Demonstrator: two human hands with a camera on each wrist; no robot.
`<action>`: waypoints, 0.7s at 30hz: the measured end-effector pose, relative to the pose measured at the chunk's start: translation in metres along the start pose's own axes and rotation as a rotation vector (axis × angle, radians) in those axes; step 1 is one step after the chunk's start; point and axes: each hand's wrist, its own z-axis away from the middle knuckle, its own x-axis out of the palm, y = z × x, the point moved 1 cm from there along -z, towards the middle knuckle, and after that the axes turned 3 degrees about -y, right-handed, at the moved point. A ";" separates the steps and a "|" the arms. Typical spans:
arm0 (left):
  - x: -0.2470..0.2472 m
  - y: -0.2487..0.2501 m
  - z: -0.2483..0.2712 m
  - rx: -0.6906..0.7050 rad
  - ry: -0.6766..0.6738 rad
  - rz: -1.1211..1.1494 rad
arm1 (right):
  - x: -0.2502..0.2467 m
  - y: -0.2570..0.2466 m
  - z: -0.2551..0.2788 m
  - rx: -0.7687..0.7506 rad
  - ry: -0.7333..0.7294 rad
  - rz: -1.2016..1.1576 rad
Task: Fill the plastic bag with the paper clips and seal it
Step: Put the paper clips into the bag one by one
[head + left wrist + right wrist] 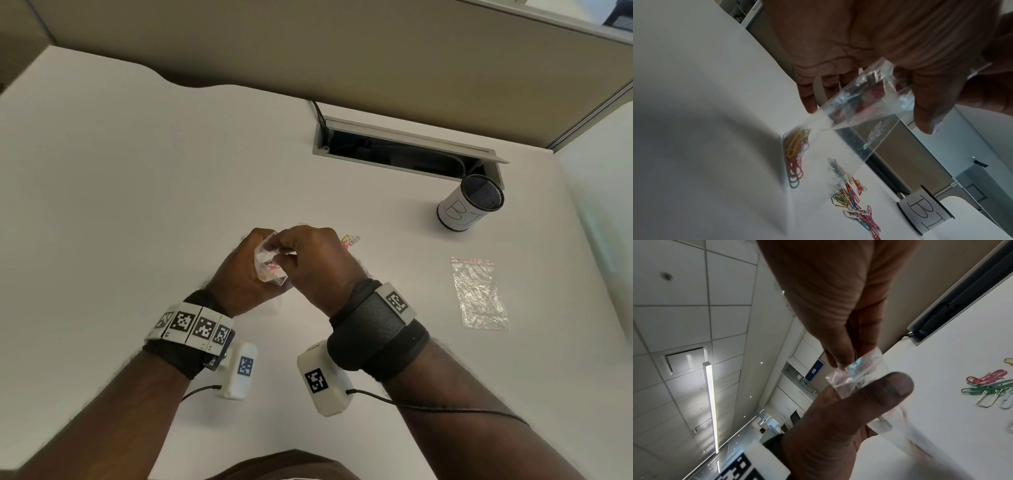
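A small clear plastic bag (pixel 268 265) with coloured paper clips in it hangs above the table between both hands. My left hand (pixel 255 255) grips its left side, and my right hand (pixel 286 251) pinches its top edge. In the left wrist view the bag (pixel 840 129) hangs down, with yellow and red bagged clips (pixel 795 154) gathered at its bottom. The right wrist view shows my right hand (pixel 842 363) pinching the bag's top (pixel 863 369), with the left thumb (pixel 885 391) pressed on it below. Loose paper clips (pixel 351 240) (pixel 857 203) (pixel 990 384) lie on the white table beyond the hands.
A second clear plastic bag (pixel 479 294) lies flat at the right. A mesh cup with a paper label (pixel 471 202) (pixel 927 209) lies tipped at the back right, by an open cable tray (pixel 404 150). A partition wall borders the table behind.
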 end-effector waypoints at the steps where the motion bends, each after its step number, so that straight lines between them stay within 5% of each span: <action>1: 0.000 -0.003 0.000 -0.009 0.002 -0.001 | -0.002 -0.001 0.000 -0.010 0.007 0.004; 6: -0.005 -0.016 0.002 -0.060 0.013 -0.044 | -0.023 0.003 0.005 -0.084 0.185 -0.029; 11: -0.009 -0.022 0.002 -0.064 0.032 -0.021 | -0.042 0.059 0.007 0.127 0.258 -0.024; 18: -0.011 -0.024 0.003 -0.058 0.046 -0.021 | -0.011 0.135 0.034 0.536 -0.100 0.207; 21: -0.009 -0.025 0.004 -0.057 0.042 -0.018 | 0.003 0.143 0.042 0.593 -0.188 0.258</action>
